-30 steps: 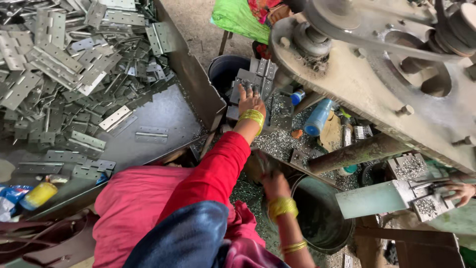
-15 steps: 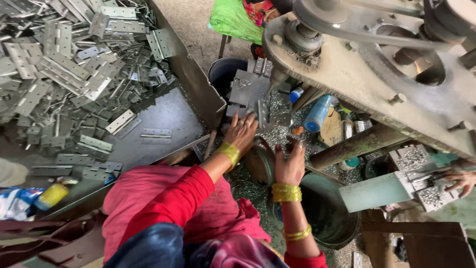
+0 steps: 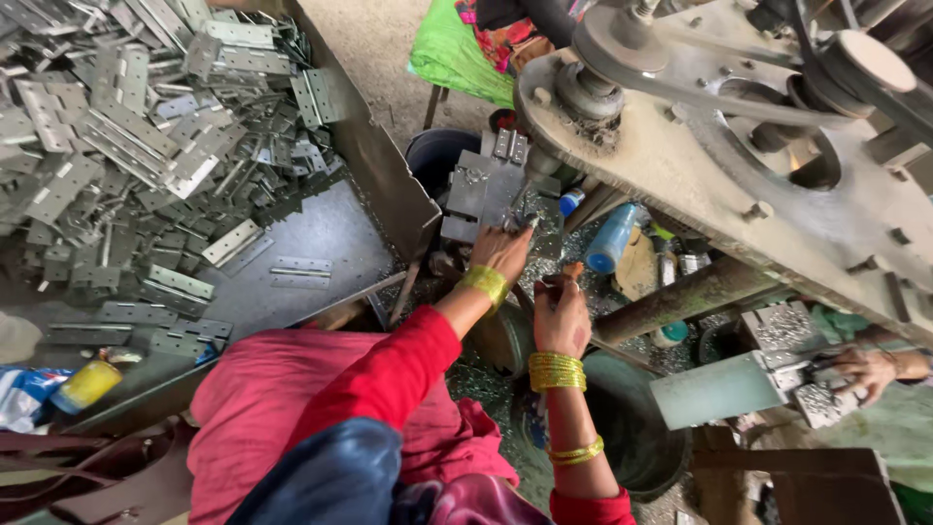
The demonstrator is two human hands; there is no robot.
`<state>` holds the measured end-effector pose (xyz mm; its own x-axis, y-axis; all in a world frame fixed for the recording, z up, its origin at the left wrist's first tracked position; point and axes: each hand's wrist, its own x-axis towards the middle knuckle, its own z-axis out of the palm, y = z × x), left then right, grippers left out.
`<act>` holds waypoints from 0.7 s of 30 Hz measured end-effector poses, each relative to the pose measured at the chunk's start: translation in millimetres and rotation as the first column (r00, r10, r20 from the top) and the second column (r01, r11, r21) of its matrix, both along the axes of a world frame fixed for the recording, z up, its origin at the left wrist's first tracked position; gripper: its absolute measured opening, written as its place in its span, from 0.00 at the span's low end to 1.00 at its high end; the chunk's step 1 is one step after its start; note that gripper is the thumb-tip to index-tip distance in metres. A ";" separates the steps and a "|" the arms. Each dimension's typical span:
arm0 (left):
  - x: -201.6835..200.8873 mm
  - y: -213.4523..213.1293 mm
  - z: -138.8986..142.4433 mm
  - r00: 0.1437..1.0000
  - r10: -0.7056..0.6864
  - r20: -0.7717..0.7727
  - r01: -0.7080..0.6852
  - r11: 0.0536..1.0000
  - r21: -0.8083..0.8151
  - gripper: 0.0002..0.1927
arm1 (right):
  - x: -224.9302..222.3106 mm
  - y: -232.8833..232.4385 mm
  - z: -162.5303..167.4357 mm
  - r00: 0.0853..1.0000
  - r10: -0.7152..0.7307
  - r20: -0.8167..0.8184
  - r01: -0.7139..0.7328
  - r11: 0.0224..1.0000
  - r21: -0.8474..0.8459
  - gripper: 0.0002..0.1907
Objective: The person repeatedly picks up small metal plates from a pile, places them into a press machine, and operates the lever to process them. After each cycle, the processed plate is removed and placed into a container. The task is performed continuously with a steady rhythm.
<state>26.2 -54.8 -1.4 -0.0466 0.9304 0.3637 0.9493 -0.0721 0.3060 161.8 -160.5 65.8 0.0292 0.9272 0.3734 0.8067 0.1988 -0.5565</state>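
Metal hinge plates (image 3: 483, 190) — flat, grey and stacked on edge — stand at the centre of the scene, just beyond the hands and below the heavy press frame (image 3: 739, 165). The left hand (image 3: 501, 253) reaches to them, its fingers (image 3: 520, 228) bunched at the lower right edge of the stack; whether they pinch a piece I cannot tell. The right hand (image 3: 562, 313) is just right of it and nearer, fingers curled closed around a small dark piece that is too small to make out. Both wrists carry yellow bangles (image 3: 555, 371). To the left, a sloping sheet-metal tray (image 3: 321, 228) bears a loose heap of perforated hinges (image 3: 126, 146), dull silver. A blue plastic bottle (image 3: 610, 239) lies to the right of the stack under the frame, and a yellow can (image 3: 86, 386) sits at the near left beside a crumpled blue-and-white wrapper (image 3: 21, 399). Far right, another person's hand (image 3: 860, 371) rests on a grey block — shavings cling to it.
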 end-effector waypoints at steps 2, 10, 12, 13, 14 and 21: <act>-9.6 -13.4 -10.9 0.997 0.075 -0.036 -0.061 0.950 0.305 0.21 | -3.8 -3.9 3.6 0.999 -0.038 0.030 0.041 0.991 -0.127 0.13; -16.6 -14.2 -4.2 0.955 0.037 -0.293 -0.076 0.989 -0.123 0.14 | 4.2 3.7 -8.0 0.987 0.044 0.153 -0.003 0.965 -0.262 0.19; -14.8 -5.9 4.1 0.956 0.044 -0.290 -0.096 0.981 -0.166 0.14 | 17.3 9.3 -38.4 0.984 0.051 0.173 -0.005 0.966 -0.259 0.22; -14.4 -3.3 7.0 0.947 0.054 -0.318 -0.106 0.983 -0.150 0.14 | 25.2 9.9 -58.2 0.983 0.042 0.181 0.007 0.965 -0.262 0.23; -14.3 -2.0 8.8 0.934 0.061 -0.351 -0.116 0.984 -0.138 0.14 | 31.3 3.8 -83.3 0.983 0.032 0.183 0.019 0.962 -0.271 0.24; -21.3 -13.1 4.2 0.976 0.128 -0.175 -0.121 0.991 0.050 0.17 | 53.9 -26.4 -195.8 1.000 0.013 0.010 -0.005 0.807 -0.591 0.21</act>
<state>4.9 -67.9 2.8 -0.0921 0.9063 0.4124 0.9905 0.0411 0.1309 215.6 -186.9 -129.9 0.0191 0.9690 -0.2463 0.8144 -0.1580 -0.5583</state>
